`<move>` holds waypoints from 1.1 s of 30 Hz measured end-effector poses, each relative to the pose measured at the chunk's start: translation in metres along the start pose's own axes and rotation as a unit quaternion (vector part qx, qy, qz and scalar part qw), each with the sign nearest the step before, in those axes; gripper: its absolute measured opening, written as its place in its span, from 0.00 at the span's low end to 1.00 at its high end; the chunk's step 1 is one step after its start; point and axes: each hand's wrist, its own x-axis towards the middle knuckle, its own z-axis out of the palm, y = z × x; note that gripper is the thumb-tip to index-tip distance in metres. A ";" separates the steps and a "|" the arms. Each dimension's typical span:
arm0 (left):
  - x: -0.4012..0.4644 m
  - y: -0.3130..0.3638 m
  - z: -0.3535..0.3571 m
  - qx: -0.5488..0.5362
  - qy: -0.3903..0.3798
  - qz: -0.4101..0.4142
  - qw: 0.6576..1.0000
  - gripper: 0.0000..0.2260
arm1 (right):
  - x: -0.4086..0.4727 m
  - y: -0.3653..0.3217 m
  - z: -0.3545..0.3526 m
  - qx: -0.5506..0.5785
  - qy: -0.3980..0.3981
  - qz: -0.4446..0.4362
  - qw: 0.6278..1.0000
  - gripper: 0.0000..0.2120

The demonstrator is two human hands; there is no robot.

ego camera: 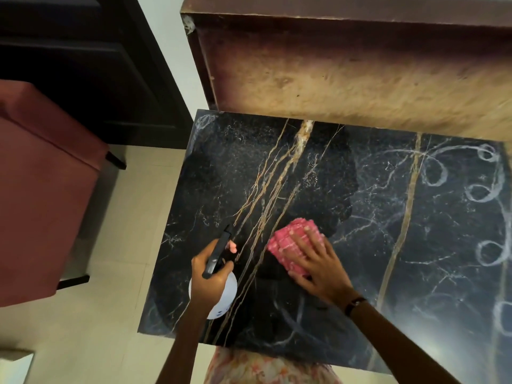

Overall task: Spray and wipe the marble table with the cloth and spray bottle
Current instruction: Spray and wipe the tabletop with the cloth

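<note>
The black marble table (388, 217) with gold and white veins fills the middle and right of the view. My left hand (207, 275) grips a spray bottle (225, 296) with a white body and black trigger head, held over the table's left part with the nozzle pointing away from me. My right hand (315, 261) lies flat, fingers spread, pressing a folded pink cloth (291, 239) onto the marble just right of the bottle. White looping smear marks show on the right side of the tabletop.
A brown wooden panel (360, 79) rises along the table's far edge. A red upholstered seat (41, 189) stands to the left on the pale tiled floor (110, 314). A dark door (83, 65) is behind it.
</note>
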 end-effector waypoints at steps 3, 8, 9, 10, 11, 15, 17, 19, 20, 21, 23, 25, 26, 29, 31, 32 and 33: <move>-0.006 0.000 0.003 -0.007 -0.003 -0.011 1.000 0.44 | 0.022 0.026 -0.009 0.035 -0.003 0.115 0.993 0.28; -0.005 -0.011 0.001 0.013 -0.015 0.021 1.000 0.24 | 0.080 -0.020 -0.010 0.082 0.014 0.208 0.975 0.28; -0.005 -0.016 -0.001 0.017 -0.009 0.015 1.000 0.21 | 0.080 -0.034 -0.008 0.081 0.013 0.178 0.981 0.28; -0.005 -0.020 -0.002 0.010 0.008 0.004 1.000 0.19 | 0.074 -0.047 -0.006 0.077 0.012 0.135 0.988 0.27; -0.004 -0.024 -0.003 0.003 0.028 -0.006 1.000 0.15 | 0.064 -0.058 -0.004 0.072 0.007 0.088 0.994 0.27; -0.004 -0.035 0.001 -0.006 0.059 0.003 0.998 0.12 | -0.009 -0.057 0.008 0.041 -0.023 -0.044 0.998 0.25; -0.006 -0.030 0.003 0.008 0.052 0.007 0.999 0.03 | -0.037 -0.027 0.009 0.017 -0.012 -0.039 0.999 0.25; -0.006 -0.030 0.004 0.021 0.059 0.012 0.998 0.06 | -0.047 0.010 0.005 0.017 -0.005 0.019 1.000 0.26; -0.007 -0.030 0.005 0.023 0.059 0.014 0.998 0.08 | -0.044 0.026 0.002 0.026 -0.008 0.058 0.998 0.27; -0.007 -0.031 0.005 0.026 0.062 0.011 0.998 0.08 | -0.037 0.038 -0.001 0.034 -0.010 0.096 0.995 0.28; -0.010 -0.034 0.005 0.014 0.081 0.002 0.997 0.09 | -0.013 0.045 -0.005 0.049 -0.006 0.157 0.986 0.29; -0.011 -0.037 0.004 -0.007 0.096 0.001 0.995 0.11 | 0.012 0.030 -0.006 0.062 -0.003 0.188 0.980 0.29; -0.011 -0.037 0.005 -0.012 0.094 0.007 0.995 0.10 | 0.021 0.019 -0.007 0.065 -0.001 0.182 0.981 0.29; -0.015 -0.032 0.006 0.000 0.072 0.033 0.997 0.14 | 0.022 -0.026 0.000 0.055 -0.002 0.084 0.995 0.28; -0.018 -0.028 0.008 0.008 0.054 0.047 0.997 0.18 | -0.002 -0.052 0.007 0.059 -0.006 0.020 0.998 0.27; -0.020 -0.027 0.009 0.014 0.049 0.053 0.997 0.17 | -0.020 -0.060 0.010 0.059 -0.010 -0.005 0.998 0.27; -0.020 -0.027 0.010 0.022 0.040 0.065 0.997 0.16 | -0.040 -0.062 0.013 0.052 -0.017 -0.028 0.998 0.26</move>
